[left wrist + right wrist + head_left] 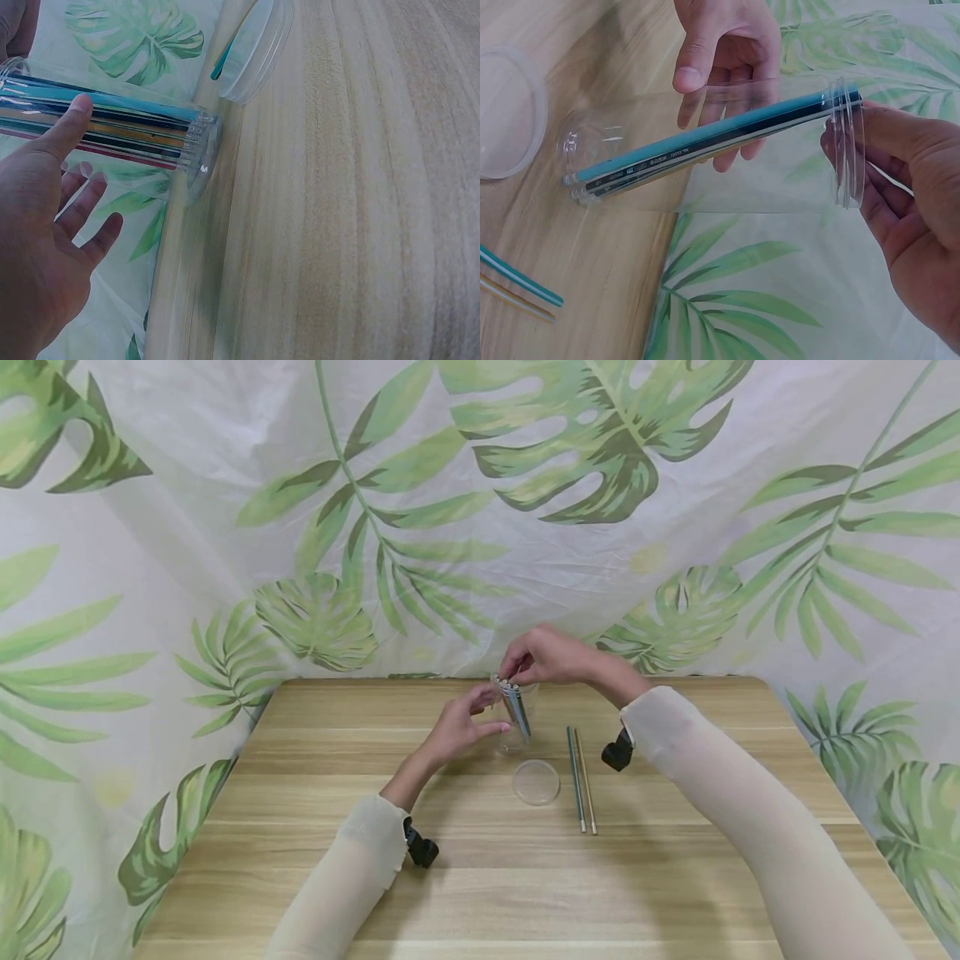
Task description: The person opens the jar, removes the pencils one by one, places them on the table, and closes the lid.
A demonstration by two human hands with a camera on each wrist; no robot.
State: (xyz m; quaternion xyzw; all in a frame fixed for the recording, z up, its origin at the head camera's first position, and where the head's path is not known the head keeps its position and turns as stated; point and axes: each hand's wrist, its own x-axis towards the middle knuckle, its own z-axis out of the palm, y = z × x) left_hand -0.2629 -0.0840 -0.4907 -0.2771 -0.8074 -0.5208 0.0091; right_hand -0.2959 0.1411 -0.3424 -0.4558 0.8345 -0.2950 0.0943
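A clear plastic jar (780,191) stands near the table's far edge with several pencils (705,142) leaning inside it, teal, black and yellowish among them. My left hand (459,725) holds the jar from its left side, thumb across the front and fingers curved behind; in the left wrist view the left hand (45,217) shows beside the jar wall. At the jar's mouth, my right hand (551,656) pinches the upper ends of the pencils. In the right wrist view, the right hand (915,165) has its fingertips at the rim, partly hiding the pencil ends.
A round clear lid (536,782) lies in front of the jar. To its right, a green pencil (576,781) and a yellowish pencil (586,781) lie side by side on the wooden table (495,893). A leaf-patterned cloth (420,527) hangs behind the table.
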